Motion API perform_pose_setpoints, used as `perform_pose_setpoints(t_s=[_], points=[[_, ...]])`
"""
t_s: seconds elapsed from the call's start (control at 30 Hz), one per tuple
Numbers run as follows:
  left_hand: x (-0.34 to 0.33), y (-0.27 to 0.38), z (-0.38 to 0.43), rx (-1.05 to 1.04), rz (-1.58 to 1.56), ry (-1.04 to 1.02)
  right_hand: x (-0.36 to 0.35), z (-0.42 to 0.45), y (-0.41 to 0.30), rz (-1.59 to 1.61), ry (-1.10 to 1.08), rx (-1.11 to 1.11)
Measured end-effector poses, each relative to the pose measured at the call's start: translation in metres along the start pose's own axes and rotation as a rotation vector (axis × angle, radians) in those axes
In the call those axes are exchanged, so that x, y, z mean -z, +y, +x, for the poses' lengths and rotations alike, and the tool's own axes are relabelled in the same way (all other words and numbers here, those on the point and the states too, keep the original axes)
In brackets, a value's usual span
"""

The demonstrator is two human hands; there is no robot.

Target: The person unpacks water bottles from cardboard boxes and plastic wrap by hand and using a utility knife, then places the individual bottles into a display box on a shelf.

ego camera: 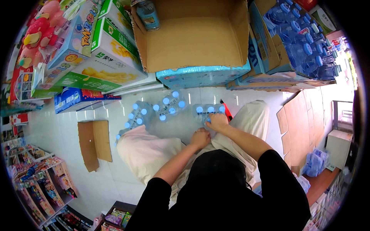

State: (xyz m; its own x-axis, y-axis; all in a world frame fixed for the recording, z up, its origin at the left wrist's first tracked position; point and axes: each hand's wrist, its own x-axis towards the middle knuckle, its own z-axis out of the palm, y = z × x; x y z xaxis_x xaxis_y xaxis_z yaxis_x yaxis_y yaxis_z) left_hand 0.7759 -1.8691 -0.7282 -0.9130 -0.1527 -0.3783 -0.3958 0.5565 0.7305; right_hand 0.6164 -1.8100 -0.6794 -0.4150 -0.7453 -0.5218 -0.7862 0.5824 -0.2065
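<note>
On the floor between my knees stands a shrink-wrapped pack of clear bottles (199, 110) with light-blue caps. My right hand (218, 122) grips its near right part, the fingers around a capped bottle top. My left hand (201, 138) is beside the near side of the pack with its fingers curled; whether they pinch the clear film is hidden. Another wrapped pack (173, 105) lies farther left, and a third bottle pack (138, 114) is by my left knee. A red and black object (227, 111) lies just beyond the right hand, partly hidden.
Ahead, an open cardboard box (199, 40) holds one bottle (148, 16) in its left corner. Blue-capped bottles (303, 43) fill a carton at right. Printed cartons (112, 57) stack at left. Flattened cardboard (303, 115) lies right; a folded cardboard piece (95, 141) lies left.
</note>
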Motion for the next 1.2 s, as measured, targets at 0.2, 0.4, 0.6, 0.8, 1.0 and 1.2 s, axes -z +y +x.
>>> perform_pose_setpoints(t_s=[0.2,0.4,0.6,0.8,1.0,1.2], points=[[-0.001,-0.001,-0.018,-0.042,0.058,-0.026,0.054,-0.021,-0.015,0.099,0.132,0.062],[0.052,0.017,-0.025,-0.077,0.195,-0.109,0.239,-0.052,-0.045,0.394,0.652,0.392],[0.139,0.022,-0.009,-0.112,0.281,-0.203,0.369,0.022,-0.079,0.324,1.034,0.513],[0.156,0.017,0.016,-0.101,0.337,-0.156,0.401,0.136,-0.082,0.253,1.06,0.391],[0.153,0.054,0.022,-0.278,0.359,-0.122,0.391,0.167,-0.1,0.396,0.982,0.246],[0.158,0.065,0.021,-0.293,0.43,-0.079,0.336,0.207,-0.08,0.407,0.878,0.28]])
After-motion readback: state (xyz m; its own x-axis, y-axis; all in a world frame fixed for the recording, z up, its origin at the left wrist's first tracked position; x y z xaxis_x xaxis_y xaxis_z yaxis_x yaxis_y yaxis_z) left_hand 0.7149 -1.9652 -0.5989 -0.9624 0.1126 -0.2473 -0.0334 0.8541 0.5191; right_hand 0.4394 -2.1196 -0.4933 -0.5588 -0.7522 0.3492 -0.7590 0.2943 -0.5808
